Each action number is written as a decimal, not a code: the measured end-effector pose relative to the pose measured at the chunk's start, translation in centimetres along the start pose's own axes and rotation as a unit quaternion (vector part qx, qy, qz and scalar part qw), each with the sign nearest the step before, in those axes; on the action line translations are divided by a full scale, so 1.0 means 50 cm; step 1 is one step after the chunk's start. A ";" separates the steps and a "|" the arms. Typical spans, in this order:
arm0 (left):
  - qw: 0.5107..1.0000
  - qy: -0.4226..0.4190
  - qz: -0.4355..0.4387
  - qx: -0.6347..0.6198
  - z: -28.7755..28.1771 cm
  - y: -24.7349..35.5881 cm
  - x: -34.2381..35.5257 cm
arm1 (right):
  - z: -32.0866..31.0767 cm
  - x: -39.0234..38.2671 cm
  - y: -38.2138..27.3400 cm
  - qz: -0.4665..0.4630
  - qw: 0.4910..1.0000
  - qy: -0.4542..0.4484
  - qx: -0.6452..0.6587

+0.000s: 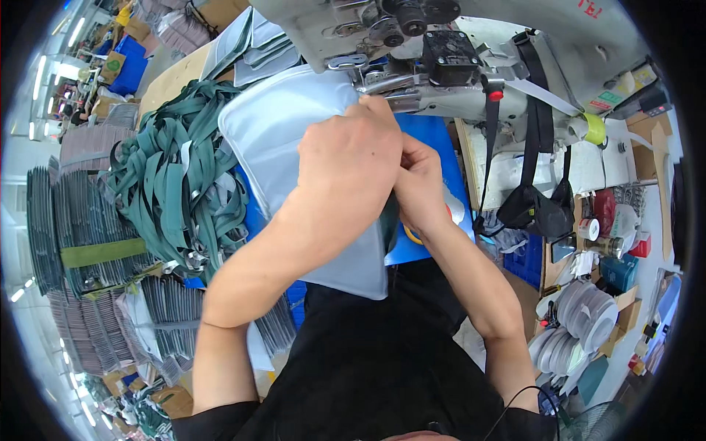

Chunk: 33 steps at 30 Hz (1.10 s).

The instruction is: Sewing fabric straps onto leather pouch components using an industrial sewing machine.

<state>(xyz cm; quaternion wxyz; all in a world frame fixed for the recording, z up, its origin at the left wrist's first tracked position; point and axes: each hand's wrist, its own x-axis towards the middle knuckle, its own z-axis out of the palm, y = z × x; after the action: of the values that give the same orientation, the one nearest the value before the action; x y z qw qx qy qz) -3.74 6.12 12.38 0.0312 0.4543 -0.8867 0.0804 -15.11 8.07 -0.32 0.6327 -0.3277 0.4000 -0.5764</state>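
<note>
A pale silvery-grey fabric panel (276, 136) with rounded corners and a stitched edge lies under the head of an industrial sewing machine (448, 59). My left hand (349, 151) is closed over the panel's right part, close to the machine's metal guides. Against it, on the right, my right hand (421, 187) is closed too, its fingertips tucked beside the left hand. What either hand grips is hidden behind the fingers. A dark green strip of fabric (390, 220) shows just below the hands, along the panel's right edge.
On the left lies a tangled heap of green straps (176, 165), with tall bundled stacks of panels (95, 220) beyond it. More grey panels (254, 48) rest behind. A blue work surface (434, 140) extends under the hands. White reels (585, 312) stand at the right.
</note>
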 end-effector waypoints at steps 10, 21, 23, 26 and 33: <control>0.962 0.167 -0.009 -0.215 0.066 0.058 -0.147 | -0.055 -0.214 0.001 -0.065 0.987 0.025 -0.147; 0.925 0.292 0.138 -0.202 0.091 0.082 -0.233 | -0.012 -0.254 -0.024 0.034 0.998 0.048 0.024; 0.932 0.278 0.144 -0.184 0.078 0.065 -0.218 | -0.008 -0.230 -0.024 0.031 0.998 0.027 0.054; 0.941 0.259 0.161 -0.149 0.065 0.036 -0.184 | 0.000 -0.191 -0.023 0.032 0.995 0.014 0.089; 0.952 0.223 0.190 -0.096 0.052 -0.038 -0.113 | 0.024 -0.099 -0.030 0.046 0.993 0.012 0.104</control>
<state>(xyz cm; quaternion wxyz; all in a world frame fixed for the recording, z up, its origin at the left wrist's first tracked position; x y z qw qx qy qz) 1.14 9.12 9.30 0.2551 0.2433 -0.9306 0.0988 -14.80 12.76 2.19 0.6847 -0.2344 0.3597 -0.5889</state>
